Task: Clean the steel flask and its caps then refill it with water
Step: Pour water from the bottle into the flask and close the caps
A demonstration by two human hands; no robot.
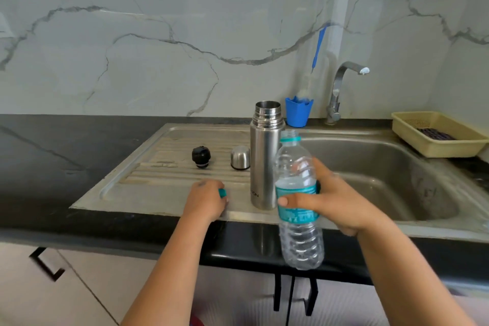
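Marble-veined wall, black counter, steel sink with ribbed drainboard (pixel 164 156). Your right hand (pixel 336 201) wraps thumb and fingers round the uncapped water bottle (pixel 297 193); left hand (pixel 205 200) curls over its teal cap (pixel 222 192), at the drainboard's front edge. Steel flask (pixel 266 156) stands upright and open just beside the bottle, black stopper (pixel 201 156) and steel cup cap (pixel 240 157) apart behind. Judged: refill stage. Next: tilt bottle mouth over flask neck (narrow, so pour slowly).

Head-worn view — forward and down, near the sink (pixel 370 167)
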